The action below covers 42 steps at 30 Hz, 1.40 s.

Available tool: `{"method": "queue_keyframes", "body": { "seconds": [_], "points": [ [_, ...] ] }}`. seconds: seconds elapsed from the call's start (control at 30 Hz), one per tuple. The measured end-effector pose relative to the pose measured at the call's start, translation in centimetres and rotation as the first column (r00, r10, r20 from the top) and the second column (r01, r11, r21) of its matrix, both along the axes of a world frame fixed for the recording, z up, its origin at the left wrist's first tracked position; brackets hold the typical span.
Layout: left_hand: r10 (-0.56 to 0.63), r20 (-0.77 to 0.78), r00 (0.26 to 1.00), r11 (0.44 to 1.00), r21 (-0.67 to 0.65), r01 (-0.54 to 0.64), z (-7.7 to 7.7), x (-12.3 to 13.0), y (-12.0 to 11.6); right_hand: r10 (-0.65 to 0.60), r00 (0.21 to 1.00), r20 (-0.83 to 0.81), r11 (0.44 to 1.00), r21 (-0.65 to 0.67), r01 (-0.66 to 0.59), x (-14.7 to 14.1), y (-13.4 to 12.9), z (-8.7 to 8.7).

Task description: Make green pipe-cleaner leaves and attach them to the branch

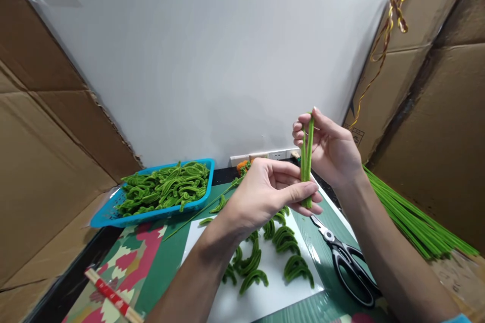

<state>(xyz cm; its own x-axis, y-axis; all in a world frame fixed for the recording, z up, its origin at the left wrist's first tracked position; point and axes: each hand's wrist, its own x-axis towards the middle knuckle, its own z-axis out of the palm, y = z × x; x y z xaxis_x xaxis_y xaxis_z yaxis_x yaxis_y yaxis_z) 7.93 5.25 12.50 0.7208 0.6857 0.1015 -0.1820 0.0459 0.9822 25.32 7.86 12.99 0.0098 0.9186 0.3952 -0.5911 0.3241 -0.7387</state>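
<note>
Green pipe cleaners (307, 159), held upright as a narrow folded bunch, are between my two hands above the work surface. Near the lower end, my left hand (265, 194) pinches them between thumb and fingers. My right hand (335, 149) has its thumb and fingertips closed on their top end. Below the hands, a white sheet (273, 305) carries several curved clusters of green pipe cleaner (297, 268). Black-handled scissors (346, 257) lie right of the sheet, beside my right forearm, blades pointing away from me.
A blue tray (144, 220) heaped with curled green pieces (166, 186) stands at the left. Long straight green stems (413, 217) lie at the right. A red-wrapped stick (111, 295) rests front left. Cardboard walls (428, 101) flank both sides; twisted cord (397, 0) hangs upper right.
</note>
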Motion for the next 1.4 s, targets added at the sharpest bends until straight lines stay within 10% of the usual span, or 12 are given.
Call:
{"method": "queue_keyframes", "body": {
  "seconds": [0.63,0.87,1.2,1.4],
  "points": [
    [-0.077,0.031,0.997,0.993,-0.091,0.079,0.2,0.1,-0.4,-0.181,0.981,-0.075,0.983,0.008,0.182,-1.7,-1.1,0.2],
    [-0.113,0.056,0.992,0.987,-0.106,0.118,0.1,0.5,-1.2,-0.529,0.849,0.009,0.804,0.325,0.497,-2.3,-1.3,-0.2],
    [-0.081,0.044,0.996,0.99,-0.116,0.085,-0.4,0.6,-0.6,-0.314,0.949,-0.019,0.948,0.047,0.314,-2.1,-1.4,0.3],
    [-0.056,0.03,0.998,0.991,-0.12,0.059,-0.5,0.7,-0.7,-0.376,0.926,0.032,0.925,0.079,0.373,-2.3,-1.5,0.2]
  ]
}}
